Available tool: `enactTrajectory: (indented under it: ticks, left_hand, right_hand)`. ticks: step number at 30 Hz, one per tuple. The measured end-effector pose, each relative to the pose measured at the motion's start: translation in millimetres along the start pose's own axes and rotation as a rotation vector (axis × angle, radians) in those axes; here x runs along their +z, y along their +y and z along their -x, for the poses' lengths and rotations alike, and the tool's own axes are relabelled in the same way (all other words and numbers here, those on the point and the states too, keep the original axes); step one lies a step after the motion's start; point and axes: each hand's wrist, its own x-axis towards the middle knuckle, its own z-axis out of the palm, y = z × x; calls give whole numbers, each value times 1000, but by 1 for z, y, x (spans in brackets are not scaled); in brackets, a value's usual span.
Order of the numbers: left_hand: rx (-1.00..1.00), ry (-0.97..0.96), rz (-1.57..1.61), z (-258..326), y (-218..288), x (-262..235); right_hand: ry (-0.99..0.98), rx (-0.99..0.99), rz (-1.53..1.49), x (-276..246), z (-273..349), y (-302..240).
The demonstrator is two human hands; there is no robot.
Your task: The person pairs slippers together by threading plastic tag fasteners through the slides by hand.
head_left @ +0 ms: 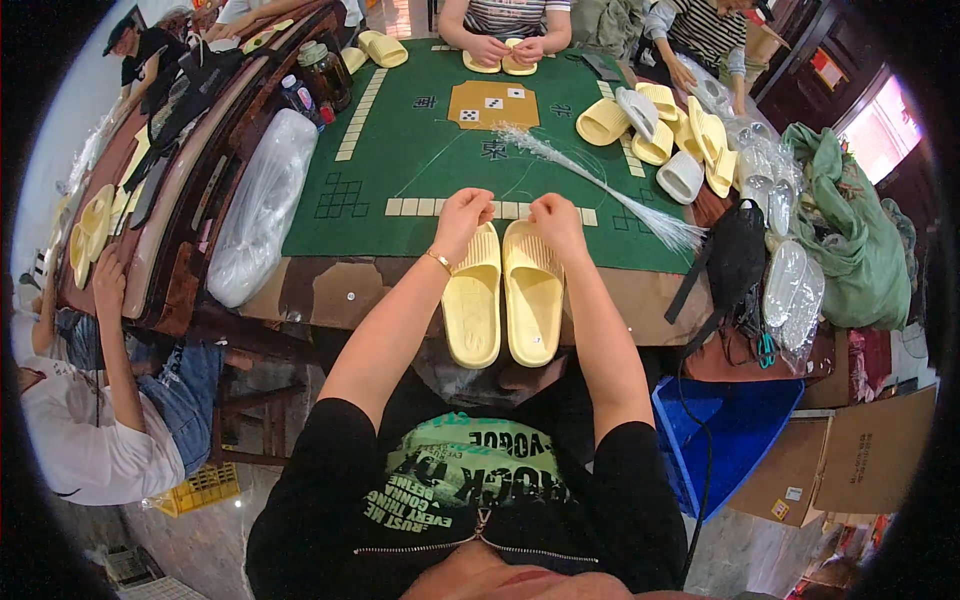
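At centre frame, on the near edge of the green table [400, 150]: one pair of pale yellow slippers [503, 295] laid side by side, soles down, toes away, heels overhanging the edge. Left hand [462, 215] closed over the toe of the left slipper; right hand [556, 218] closed over the toe of the right one. Whether a tie is pinched between the fingers cannot be told. Bundle of clear plastic ties [600, 180] lying just beyond, right of centre. Loose yellow slippers [660, 125] heaped at upper right, bagged pairs [785, 270] stacked at right. Judged: pair aligned, joining under way, many left.
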Motion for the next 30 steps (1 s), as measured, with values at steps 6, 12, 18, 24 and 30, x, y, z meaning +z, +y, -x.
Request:
enactTrajectory:
  ticks: [6, 12, 18, 24, 30]
  left_hand:
    - [-29, -65, -93, -1, -2, -1]
    - [180, -135, -673, -2, -10, 0]
    - [193, -177, -650, -3, -9, 8]
    - [230, -205, -457, -3, -10, 8]
    - [778, 119, -1103, 36, 21, 33]
  right_hand:
    - [76, 48, 48, -10, 3, 14]
    - [143, 84, 172, -18, 9, 27]
    - [268, -199, 312, -22, 18, 20]
    - [36, -503, 422, 4, 23, -14]
    - [-7, -224, 210, 28, -3, 6]
